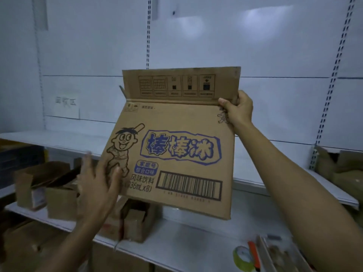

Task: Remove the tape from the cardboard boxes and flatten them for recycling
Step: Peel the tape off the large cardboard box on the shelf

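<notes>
The raised box (176, 122) blocks the middle. Below and left of it small boxes (60, 201) crowd the shelf (196, 234) — tight gaps only. Below and right of the box, bare shelf gives passage as far as a tape roll (242, 257) and a knife (253, 252) at the near edge.

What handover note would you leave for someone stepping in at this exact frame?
Right hand: grips the top right corner of the printed box, held up in the air above the shelf.
Left hand: open, fingers spread, at the box's lower left edge; blurred, so contact is unclear.
Done: the box's top flap is up, and no tape shows on the side facing the camera.
Left: flatten this box. Several small boxes stand unflattened on the shelf at left. An orange cutter lies at lower right.
</notes>
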Action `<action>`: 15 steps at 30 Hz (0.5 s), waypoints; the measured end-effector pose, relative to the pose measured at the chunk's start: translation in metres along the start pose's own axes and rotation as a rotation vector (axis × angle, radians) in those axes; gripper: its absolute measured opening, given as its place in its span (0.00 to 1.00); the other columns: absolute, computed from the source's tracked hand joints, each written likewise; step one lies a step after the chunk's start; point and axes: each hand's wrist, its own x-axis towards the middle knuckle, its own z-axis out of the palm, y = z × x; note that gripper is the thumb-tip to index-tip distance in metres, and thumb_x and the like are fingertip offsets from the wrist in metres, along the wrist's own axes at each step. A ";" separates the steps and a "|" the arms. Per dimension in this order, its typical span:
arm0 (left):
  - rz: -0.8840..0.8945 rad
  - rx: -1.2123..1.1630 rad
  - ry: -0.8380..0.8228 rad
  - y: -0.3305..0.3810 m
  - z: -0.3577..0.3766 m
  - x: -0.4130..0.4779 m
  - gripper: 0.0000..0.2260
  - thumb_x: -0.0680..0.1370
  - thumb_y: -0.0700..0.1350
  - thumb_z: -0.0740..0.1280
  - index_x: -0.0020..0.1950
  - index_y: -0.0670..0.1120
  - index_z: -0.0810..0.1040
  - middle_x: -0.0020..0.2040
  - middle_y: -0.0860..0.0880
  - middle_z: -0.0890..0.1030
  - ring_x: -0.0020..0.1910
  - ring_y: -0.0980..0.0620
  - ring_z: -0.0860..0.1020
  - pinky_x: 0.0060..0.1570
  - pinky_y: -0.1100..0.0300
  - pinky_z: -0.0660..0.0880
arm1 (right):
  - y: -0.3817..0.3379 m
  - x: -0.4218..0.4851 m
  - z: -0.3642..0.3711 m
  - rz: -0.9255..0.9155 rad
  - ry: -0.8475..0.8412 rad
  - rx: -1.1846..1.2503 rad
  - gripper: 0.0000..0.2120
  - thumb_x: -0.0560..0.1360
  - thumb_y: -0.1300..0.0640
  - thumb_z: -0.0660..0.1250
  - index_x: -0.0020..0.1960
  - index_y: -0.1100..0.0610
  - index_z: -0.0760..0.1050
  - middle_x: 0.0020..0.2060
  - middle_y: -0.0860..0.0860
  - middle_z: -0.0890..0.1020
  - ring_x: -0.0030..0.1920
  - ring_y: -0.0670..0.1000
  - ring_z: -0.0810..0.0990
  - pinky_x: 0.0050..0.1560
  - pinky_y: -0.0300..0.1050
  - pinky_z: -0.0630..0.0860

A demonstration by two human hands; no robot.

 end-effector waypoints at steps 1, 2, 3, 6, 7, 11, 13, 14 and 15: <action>0.165 0.004 -0.041 0.011 0.014 -0.004 0.29 0.79 0.64 0.50 0.70 0.46 0.70 0.77 0.43 0.58 0.75 0.44 0.57 0.70 0.36 0.55 | 0.012 0.010 -0.002 0.031 0.008 -0.006 0.10 0.70 0.59 0.73 0.49 0.52 0.76 0.46 0.53 0.83 0.47 0.54 0.82 0.51 0.53 0.80; 0.329 0.012 -0.095 0.022 0.030 -0.009 0.30 0.79 0.65 0.50 0.70 0.45 0.70 0.76 0.43 0.62 0.73 0.46 0.60 0.69 0.36 0.56 | 0.024 0.020 -0.004 0.062 0.013 0.002 0.10 0.70 0.60 0.73 0.49 0.53 0.76 0.47 0.55 0.83 0.47 0.56 0.82 0.50 0.55 0.80; 0.449 0.029 -0.121 0.033 0.045 -0.012 0.32 0.78 0.67 0.51 0.70 0.45 0.69 0.73 0.43 0.66 0.71 0.47 0.64 0.68 0.38 0.58 | 0.035 0.030 -0.006 0.086 0.018 0.009 0.10 0.70 0.60 0.73 0.49 0.54 0.75 0.46 0.55 0.83 0.47 0.56 0.82 0.50 0.55 0.80; 0.470 0.071 0.009 0.054 0.074 0.004 0.36 0.74 0.72 0.54 0.64 0.44 0.74 0.65 0.41 0.76 0.63 0.44 0.71 0.63 0.44 0.62 | 0.061 0.062 -0.006 0.104 0.028 -0.069 0.10 0.72 0.57 0.71 0.51 0.55 0.73 0.49 0.54 0.81 0.50 0.55 0.81 0.48 0.50 0.79; 0.456 0.080 0.064 0.058 0.080 0.013 0.37 0.73 0.72 0.54 0.62 0.43 0.77 0.62 0.41 0.78 0.61 0.43 0.71 0.61 0.45 0.63 | 0.066 0.073 -0.004 0.133 0.020 -0.161 0.13 0.72 0.55 0.70 0.54 0.56 0.72 0.53 0.55 0.79 0.52 0.55 0.80 0.47 0.48 0.79; 0.472 0.068 0.176 0.076 0.098 0.060 0.37 0.72 0.74 0.54 0.56 0.44 0.81 0.56 0.44 0.81 0.55 0.44 0.72 0.59 0.46 0.64 | 0.081 0.093 0.009 0.220 -0.334 -0.717 0.38 0.73 0.46 0.68 0.75 0.59 0.55 0.74 0.60 0.57 0.72 0.60 0.61 0.70 0.55 0.64; 0.451 0.039 0.179 0.088 0.105 0.085 0.36 0.72 0.75 0.53 0.54 0.45 0.82 0.52 0.46 0.81 0.52 0.43 0.74 0.58 0.48 0.65 | 0.081 0.089 0.016 0.145 -0.640 -0.870 0.30 0.77 0.46 0.64 0.72 0.62 0.64 0.73 0.59 0.64 0.70 0.58 0.65 0.68 0.50 0.62; 0.444 0.034 0.179 0.094 0.107 0.096 0.36 0.71 0.75 0.53 0.52 0.46 0.82 0.49 0.47 0.81 0.49 0.43 0.75 0.56 0.49 0.65 | 0.080 0.085 0.016 0.124 -0.754 -0.868 0.24 0.79 0.46 0.61 0.67 0.62 0.72 0.67 0.59 0.72 0.65 0.57 0.71 0.63 0.47 0.65; 0.440 0.037 0.170 0.099 0.110 0.106 0.35 0.71 0.75 0.53 0.51 0.47 0.82 0.47 0.48 0.80 0.47 0.43 0.75 0.55 0.50 0.64 | 0.077 0.079 0.014 0.112 -0.831 -0.833 0.20 0.79 0.46 0.60 0.61 0.60 0.77 0.61 0.57 0.78 0.59 0.55 0.76 0.58 0.46 0.68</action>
